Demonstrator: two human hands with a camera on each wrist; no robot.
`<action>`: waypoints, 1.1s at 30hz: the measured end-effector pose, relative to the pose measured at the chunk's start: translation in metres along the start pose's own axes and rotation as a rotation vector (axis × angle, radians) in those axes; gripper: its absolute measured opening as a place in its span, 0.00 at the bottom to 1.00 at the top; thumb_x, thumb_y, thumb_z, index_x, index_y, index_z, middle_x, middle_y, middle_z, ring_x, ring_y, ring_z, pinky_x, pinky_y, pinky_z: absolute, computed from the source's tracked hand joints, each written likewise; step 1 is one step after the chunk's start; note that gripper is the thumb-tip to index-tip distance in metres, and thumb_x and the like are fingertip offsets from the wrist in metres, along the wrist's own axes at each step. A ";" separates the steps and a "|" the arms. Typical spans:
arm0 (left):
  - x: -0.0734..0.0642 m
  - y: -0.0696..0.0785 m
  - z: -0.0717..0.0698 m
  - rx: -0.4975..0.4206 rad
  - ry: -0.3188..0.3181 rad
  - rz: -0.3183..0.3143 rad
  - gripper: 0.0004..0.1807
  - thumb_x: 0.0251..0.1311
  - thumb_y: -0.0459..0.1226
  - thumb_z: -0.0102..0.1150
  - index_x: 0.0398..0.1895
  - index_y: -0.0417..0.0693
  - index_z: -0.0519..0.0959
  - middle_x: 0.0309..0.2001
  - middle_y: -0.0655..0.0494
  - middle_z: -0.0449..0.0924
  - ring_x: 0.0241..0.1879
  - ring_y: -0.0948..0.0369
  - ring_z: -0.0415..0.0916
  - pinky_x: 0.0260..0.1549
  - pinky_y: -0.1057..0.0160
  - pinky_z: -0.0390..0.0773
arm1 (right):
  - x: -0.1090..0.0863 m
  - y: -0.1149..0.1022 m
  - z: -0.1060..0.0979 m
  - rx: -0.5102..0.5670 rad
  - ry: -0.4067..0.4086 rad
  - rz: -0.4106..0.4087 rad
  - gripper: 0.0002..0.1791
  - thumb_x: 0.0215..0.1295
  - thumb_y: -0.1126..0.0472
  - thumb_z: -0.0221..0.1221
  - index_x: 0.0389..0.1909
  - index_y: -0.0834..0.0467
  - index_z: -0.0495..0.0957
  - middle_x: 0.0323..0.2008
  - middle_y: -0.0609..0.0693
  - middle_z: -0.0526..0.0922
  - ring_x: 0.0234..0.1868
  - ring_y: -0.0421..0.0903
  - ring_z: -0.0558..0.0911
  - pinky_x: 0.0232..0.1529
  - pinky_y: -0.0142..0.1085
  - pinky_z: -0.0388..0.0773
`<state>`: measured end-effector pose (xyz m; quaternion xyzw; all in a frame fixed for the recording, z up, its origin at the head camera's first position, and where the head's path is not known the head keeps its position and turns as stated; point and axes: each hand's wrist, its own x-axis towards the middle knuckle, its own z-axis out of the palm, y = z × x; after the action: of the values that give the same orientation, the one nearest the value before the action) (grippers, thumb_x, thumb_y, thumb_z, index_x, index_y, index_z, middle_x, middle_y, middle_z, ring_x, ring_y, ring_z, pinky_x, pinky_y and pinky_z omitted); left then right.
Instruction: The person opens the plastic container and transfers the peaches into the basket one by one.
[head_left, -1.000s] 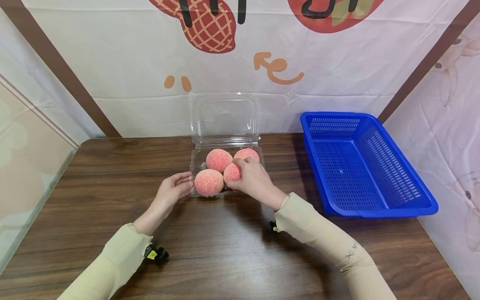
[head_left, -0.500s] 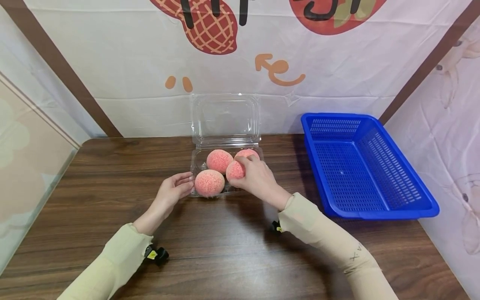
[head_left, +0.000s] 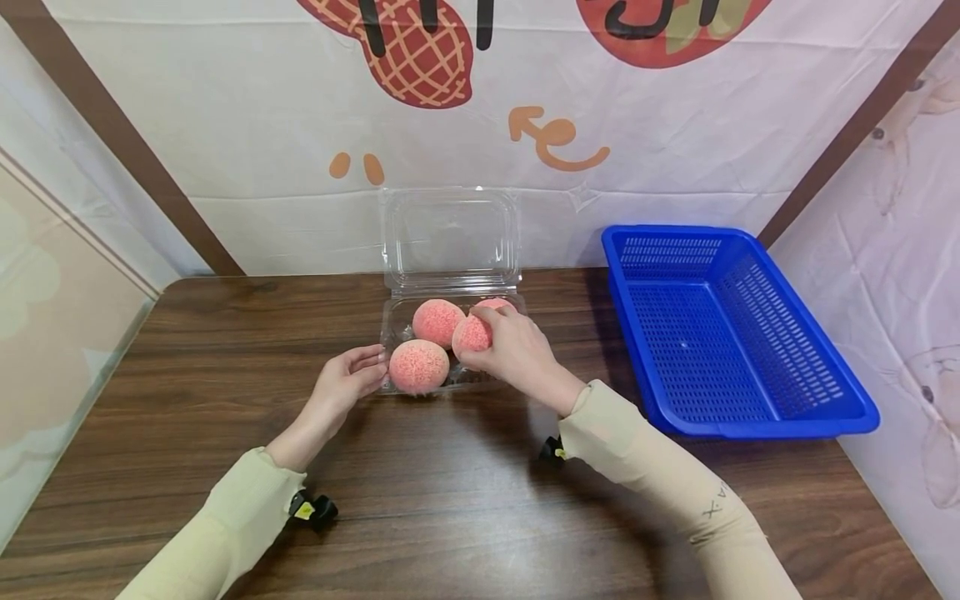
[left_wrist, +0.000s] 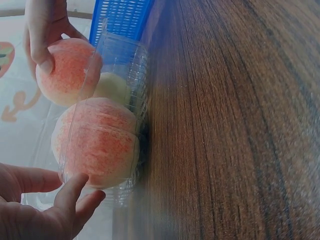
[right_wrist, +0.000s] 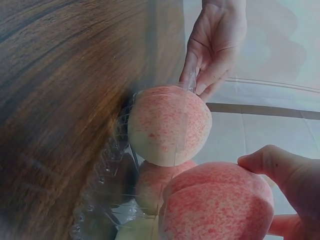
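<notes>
A clear plastic clamshell container (head_left: pixel 455 242) stands with its lid up against the wall cloth. Three pink-and-cream peaches are in its base: a front-left peach (head_left: pixel 418 367), a back-left peach (head_left: pixel 438 323) and a back-right peach (head_left: pixel 497 303), mostly covered by the right hand. My right hand (head_left: pixel 516 346) grips another peach (right_wrist: pixel 217 202) between thumb and fingers, raised over the base's front right. At the container's left side, my left hand (head_left: pixel 345 379) pinches the thin clear rim between thumb and fingers, as the right wrist view shows, close beside the front-left peach.
A blue perforated plastic basket (head_left: pixel 738 427) stands on the right of the brown wooden table (head_left: pixel 420 517). Printed cloth (head_left: pixel 285 225) hangs behind the table and down both sides. Small black wrist cameras sit under both cuffs.
My right hand has lifted its peach from the front-right spot, slightly up and to the right, covering more of the back-right peach. The left hand stays at the rim.
</notes>
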<state>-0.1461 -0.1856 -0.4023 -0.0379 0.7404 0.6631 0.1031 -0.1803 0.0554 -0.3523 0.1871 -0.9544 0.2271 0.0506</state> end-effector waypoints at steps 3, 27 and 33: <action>0.000 0.000 0.000 -0.002 -0.001 -0.002 0.24 0.64 0.26 0.43 0.62 0.24 0.56 0.59 0.29 0.62 0.39 0.73 0.74 0.43 0.73 0.75 | 0.001 0.000 -0.002 0.000 -0.006 0.010 0.31 0.44 0.45 0.64 0.52 0.51 0.75 0.48 0.50 0.76 0.44 0.49 0.77 0.39 0.42 0.76; -0.001 0.002 0.000 0.000 0.001 -0.009 0.25 0.64 0.27 0.44 0.62 0.24 0.56 0.59 0.29 0.62 0.39 0.73 0.74 0.43 0.72 0.75 | 0.009 -0.001 -0.013 0.021 -0.045 0.072 0.36 0.45 0.43 0.63 0.59 0.50 0.70 0.47 0.51 0.76 0.44 0.48 0.76 0.40 0.42 0.75; -0.001 0.002 0.000 0.002 -0.002 -0.011 0.25 0.64 0.27 0.44 0.62 0.24 0.56 0.59 0.29 0.62 0.39 0.73 0.74 0.43 0.72 0.75 | 0.010 -0.001 -0.016 0.015 -0.051 0.087 0.35 0.46 0.42 0.63 0.57 0.50 0.72 0.47 0.51 0.76 0.44 0.48 0.76 0.40 0.42 0.75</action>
<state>-0.1457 -0.1854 -0.4000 -0.0409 0.7408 0.6618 0.1075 -0.1891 0.0586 -0.3357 0.1515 -0.9609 0.2313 0.0148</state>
